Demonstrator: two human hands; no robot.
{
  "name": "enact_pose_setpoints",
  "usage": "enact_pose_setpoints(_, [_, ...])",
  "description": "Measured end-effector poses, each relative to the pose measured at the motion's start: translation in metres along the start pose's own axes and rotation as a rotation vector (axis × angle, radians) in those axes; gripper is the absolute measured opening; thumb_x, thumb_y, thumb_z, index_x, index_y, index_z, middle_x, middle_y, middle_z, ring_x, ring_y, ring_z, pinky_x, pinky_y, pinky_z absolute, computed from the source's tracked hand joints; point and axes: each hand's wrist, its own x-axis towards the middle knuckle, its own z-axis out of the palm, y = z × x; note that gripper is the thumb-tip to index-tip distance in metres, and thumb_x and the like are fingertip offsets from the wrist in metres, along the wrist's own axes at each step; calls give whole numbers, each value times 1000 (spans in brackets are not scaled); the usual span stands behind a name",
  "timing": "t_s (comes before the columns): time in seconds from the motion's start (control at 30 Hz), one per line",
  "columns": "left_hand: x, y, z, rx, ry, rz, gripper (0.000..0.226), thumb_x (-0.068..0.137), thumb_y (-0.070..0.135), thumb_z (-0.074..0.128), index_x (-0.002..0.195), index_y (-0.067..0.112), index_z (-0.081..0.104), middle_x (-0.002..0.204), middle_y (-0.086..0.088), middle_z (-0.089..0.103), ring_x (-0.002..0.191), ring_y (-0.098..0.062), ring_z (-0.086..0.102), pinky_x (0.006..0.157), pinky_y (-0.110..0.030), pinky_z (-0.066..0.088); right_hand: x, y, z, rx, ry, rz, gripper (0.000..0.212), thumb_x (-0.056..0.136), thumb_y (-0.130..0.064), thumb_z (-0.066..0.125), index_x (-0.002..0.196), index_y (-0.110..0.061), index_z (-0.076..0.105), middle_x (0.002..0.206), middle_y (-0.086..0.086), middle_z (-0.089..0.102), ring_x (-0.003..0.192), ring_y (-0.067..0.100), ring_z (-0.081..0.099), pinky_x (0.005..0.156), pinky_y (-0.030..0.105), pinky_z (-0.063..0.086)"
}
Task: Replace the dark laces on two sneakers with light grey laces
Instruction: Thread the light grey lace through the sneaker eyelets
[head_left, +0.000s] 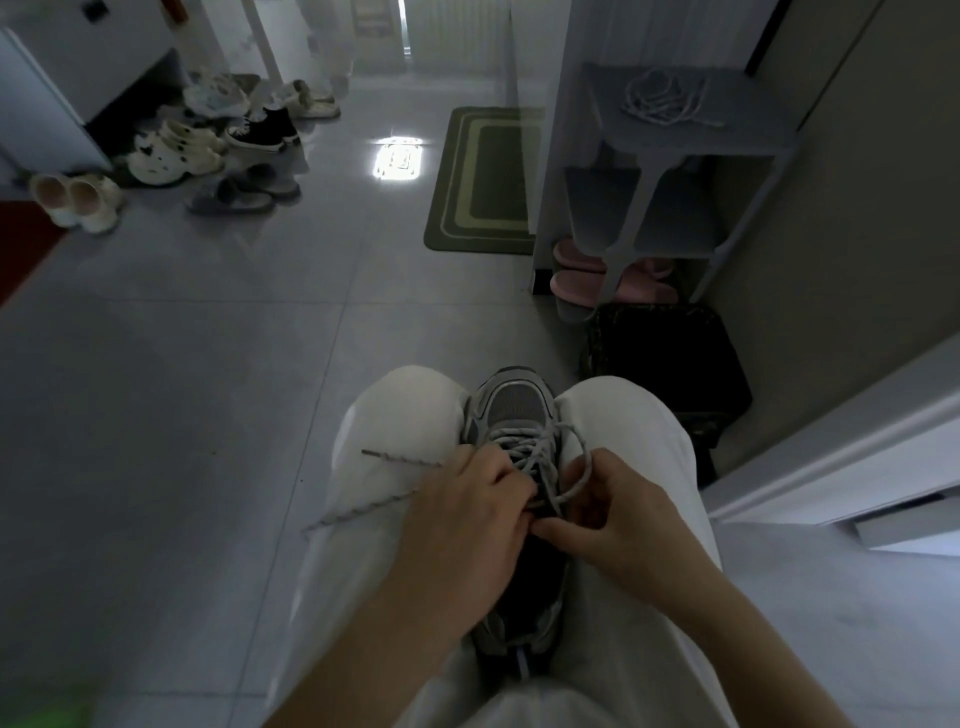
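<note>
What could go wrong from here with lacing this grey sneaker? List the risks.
1. The grey mesh sneaker is only wedged between the knees of the white trousers; a hard pull may slip it out.
2. The light grey rope lace trails long over the left thigh, while the right hand pinches a short loop: ends may finish uneven.
3. The left hand covers the eyelets, so one may be skipped.

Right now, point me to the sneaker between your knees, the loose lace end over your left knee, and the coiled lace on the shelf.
sneaker (511, 409): head view, grey toe cap.
loose lace end (361, 510): head view, middle of the strand.
coiled lace (667, 101): head view, centre of the coil.
</note>
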Motion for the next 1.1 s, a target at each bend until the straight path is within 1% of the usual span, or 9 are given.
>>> enact_pose_setpoints(0.2, [0, -1, 2, 7, 72, 24, 6, 80, 24, 48, 75, 22, 48, 81, 2, 50, 74, -21, 49, 59, -34, 44, -4, -2, 3, -21, 79, -34, 23, 70, -27, 73, 80, -23, 52, 64, -3, 61, 59, 9, 55, 55, 20, 43])
enact_pose_setpoints(0.4, [-31, -59, -30, -53, 188, -199, 13, 79, 33, 44, 71, 23, 47, 73, 8, 45, 71, -13, 42, 59, -28, 37, -5, -1, -1, 4, 96, -27, 22, 69, -21, 74, 76, -25, 54, 62, -4, 60, 54, 4, 51, 52, 12, 39])
enact_pose_setpoints(0.6, [-46, -67, -26, -105, -41, -265, 22, 78, 24, 66, 67, 31, 48, 72, 15, 45, 72, -10, 48, 60, -27, 43, -6, -6, 2, 30, 78, -59, 24, 74, -16, 73, 81, -28, 53, 66, -2, 61, 56, 9, 53, 53, 11, 39])
enact_pose_setpoints(0.67, [-44, -62, -22, -95, -52, -250, 25, 81, 39, 60, 60, 27, 51, 69, 14, 45, 69, -7, 46, 58, -23, 39, -7, -6, 3, 22, 94, -55, 25, 73, -17, 74, 82, -27, 53, 65, -2, 61, 57, 9, 54, 53, 11, 39])
enact_pose_setpoints(0.73, [-36, -56, -22, -84, 20, -283, 48, 84, 55, 42, 53, 20, 51, 66, 11, 44, 63, -5, 46, 53, -22, 36, -7, -6, 4, 8, 91, -72, 27, 73, -22, 76, 86, -28, 52, 65, -2, 60, 59, 10, 53, 55, 13, 40])
enact_pose_setpoints(0.83, [-20, -48, -26, -139, 136, -292, 25, 86, 46, 53, 71, 26, 58, 83, 11, 52, 68, -10, 55, 57, -27, 46, -1, -11, 6, -78, 133, -147, 22, 77, -38, 72, 91, -32, 56, 70, -7, 57, 63, 8, 52, 57, 17, 43])
enact_pose_setpoints(0.87, [-15, -46, -26, -141, 98, -277, 13, 85, 41, 58, 87, 29, 62, 94, 11, 55, 76, -13, 59, 63, -30, 49, 3, -14, 6, -121, 162, -174, 17, 80, -40, 68, 92, -31, 59, 73, -9, 56, 65, 7, 52, 59, 18, 43])
enact_pose_setpoints(0.93, [-10, -47, -23, -99, -31, -247, 22, 84, 41, 55, 104, 34, 62, 101, 11, 62, 88, -16, 62, 69, -32, 50, 11, -20, 7, -180, 198, -247, 12, 85, -38, 64, 88, -26, 65, 77, -11, 54, 70, 5, 51, 64, 19, 42])
enact_pose_setpoints(1.1, [6, -48, -46, -166, 77, -145, 35, 79, 54, 41, 83, 33, 69, 74, 11, 62, 63, -8, 57, 55, -30, 48, 27, -50, 20, -338, 67, -411, 26, 77, -38, 57, 87, -19, 72, 80, 0, 61, 72, 18, 60, 65, 31, 48])
